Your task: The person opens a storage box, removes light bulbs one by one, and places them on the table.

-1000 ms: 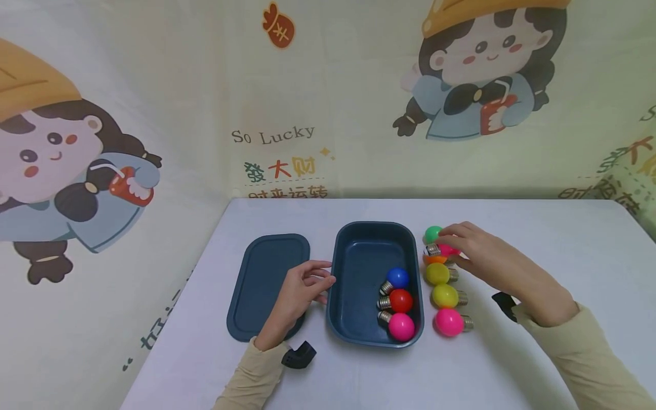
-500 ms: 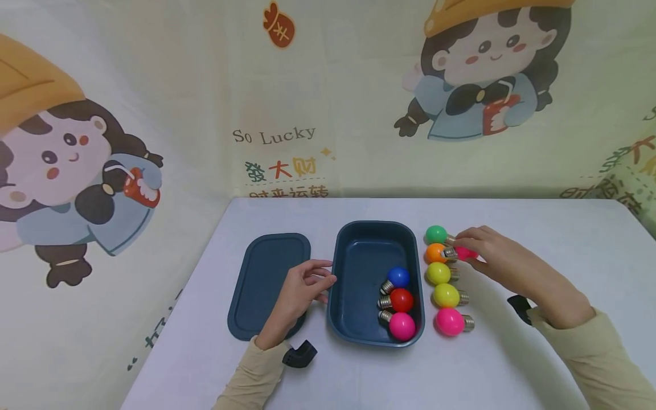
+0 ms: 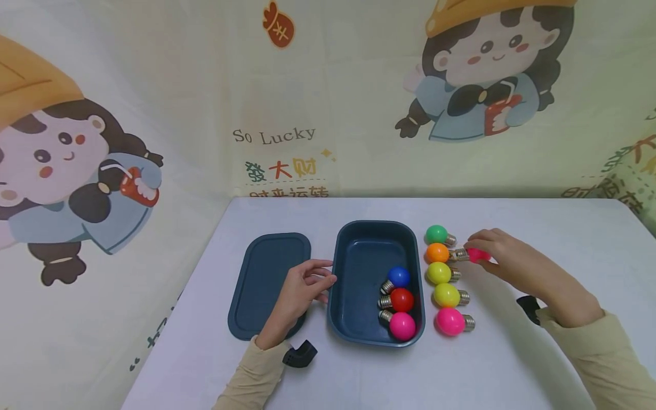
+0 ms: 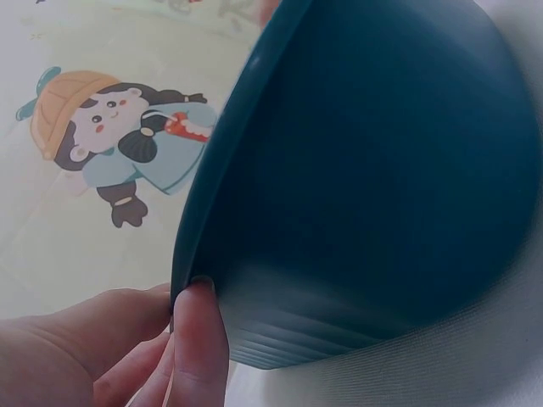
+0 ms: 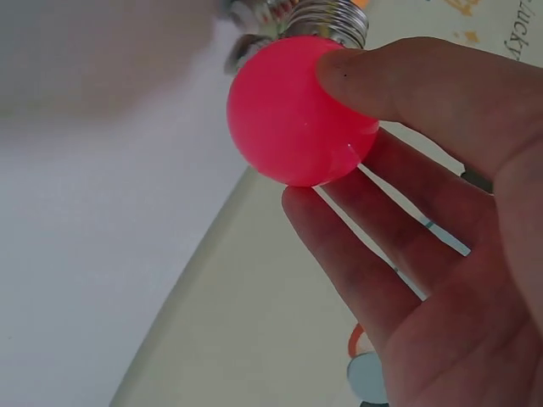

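My right hand [image 3: 512,259] pinches a pink light bulb [image 3: 479,255] by its globe, thumb on one side and fingertips on the other. Its metal screw base points left and overlaps the base of an orange bulb [image 3: 438,252] in the head view. The globe [image 5: 288,114] fills the upper middle of the right wrist view. My left hand [image 3: 302,285] pinches the near-left rim of a dark blue rectangular container [image 3: 359,336], and its fingertips [image 4: 199,331] show at that rim in the left wrist view. Inside lie a blue bulb [image 3: 398,277], a red bulb [image 3: 402,300] and a pink bulb.
Beside the container on its right, a column of bulbs runs from a green bulb [image 3: 436,234] through yellow bulbs to a pink bulb [image 3: 451,322]. A matching flat lid [image 3: 269,267] lies left, under my left forearm. A printed cloth [image 3: 359,159] hangs behind the white table.
My right hand has moved right with the pink bulb, from over the orange bulb to beside its base. The green and orange bulbs are now uncovered. My left hand stays put.
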`<state>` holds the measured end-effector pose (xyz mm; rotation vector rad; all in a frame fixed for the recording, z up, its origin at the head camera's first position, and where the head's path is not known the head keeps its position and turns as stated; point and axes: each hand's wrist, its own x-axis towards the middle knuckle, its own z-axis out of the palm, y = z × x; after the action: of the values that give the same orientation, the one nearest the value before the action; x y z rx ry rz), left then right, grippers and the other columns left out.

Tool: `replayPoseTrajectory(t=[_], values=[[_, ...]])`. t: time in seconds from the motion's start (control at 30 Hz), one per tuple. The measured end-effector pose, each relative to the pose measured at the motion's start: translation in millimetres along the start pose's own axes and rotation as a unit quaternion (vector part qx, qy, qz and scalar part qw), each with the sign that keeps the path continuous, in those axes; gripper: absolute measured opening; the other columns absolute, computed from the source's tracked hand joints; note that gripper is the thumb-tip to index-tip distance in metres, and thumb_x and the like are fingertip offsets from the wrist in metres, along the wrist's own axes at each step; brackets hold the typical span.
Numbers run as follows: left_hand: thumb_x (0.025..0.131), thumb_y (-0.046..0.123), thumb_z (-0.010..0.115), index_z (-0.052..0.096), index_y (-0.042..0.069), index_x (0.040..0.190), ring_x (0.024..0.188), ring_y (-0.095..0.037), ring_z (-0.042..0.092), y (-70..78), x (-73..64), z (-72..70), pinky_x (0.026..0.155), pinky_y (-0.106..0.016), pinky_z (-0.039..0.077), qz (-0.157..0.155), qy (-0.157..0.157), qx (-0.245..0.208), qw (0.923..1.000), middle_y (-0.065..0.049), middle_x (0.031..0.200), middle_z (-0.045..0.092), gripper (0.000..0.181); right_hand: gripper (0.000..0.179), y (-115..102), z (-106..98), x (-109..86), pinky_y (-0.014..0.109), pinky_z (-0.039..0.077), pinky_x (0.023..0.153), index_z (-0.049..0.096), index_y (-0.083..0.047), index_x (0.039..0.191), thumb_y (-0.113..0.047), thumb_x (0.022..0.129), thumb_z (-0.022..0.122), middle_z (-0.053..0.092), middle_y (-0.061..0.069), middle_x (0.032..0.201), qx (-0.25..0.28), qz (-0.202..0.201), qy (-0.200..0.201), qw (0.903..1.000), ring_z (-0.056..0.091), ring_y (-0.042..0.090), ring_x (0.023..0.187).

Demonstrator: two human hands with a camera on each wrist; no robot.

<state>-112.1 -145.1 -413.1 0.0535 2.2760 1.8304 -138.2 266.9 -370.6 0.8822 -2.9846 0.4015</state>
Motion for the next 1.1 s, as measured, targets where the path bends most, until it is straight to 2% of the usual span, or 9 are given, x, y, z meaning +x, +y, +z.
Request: replayPoseTrajectory(t=[0.53, 1.1], values=[[0.089, 0.012, 0.074, 0.062, 0.001, 0.127, 0.077, -0.016, 0.068, -0.2, -2.9, 2.3, 0.063, -0.037, 0.062, 0.0, -0.01, -0.011, 0.9999, -0.018, 0.103, 0.066, 0.041, 0.038, 20.9, 9.3, -10.5, 0.049, 0.059, 0.081, 0.073, -0.006, 0.105, 0.002, 0.07, 0.086, 0.069, 0.012, 0.106, 0.001, 0.012, -0.014, 0.9998, 0.062, 0.035, 0.101], [0.089, 0.012, 0.074, 0.062, 0.001, 0.127, 0.078, -0.016, 0.068, 0.6, -3.5, 2.6, 0.063, -0.035, 0.062, -0.002, -0.009, -0.008, 0.9999, -0.018, 0.103, 0.067, 0.042, 0.036, 35.3, 15.7, -12.5, 0.054, 0.057, 0.084, 0.072, -0.003, 0.107, 0.0, 0.073, 0.084, 0.068, 0.017, 0.108, 0.013, 0.042, -0.03, 0.9986, 0.061, 0.039, 0.103]])
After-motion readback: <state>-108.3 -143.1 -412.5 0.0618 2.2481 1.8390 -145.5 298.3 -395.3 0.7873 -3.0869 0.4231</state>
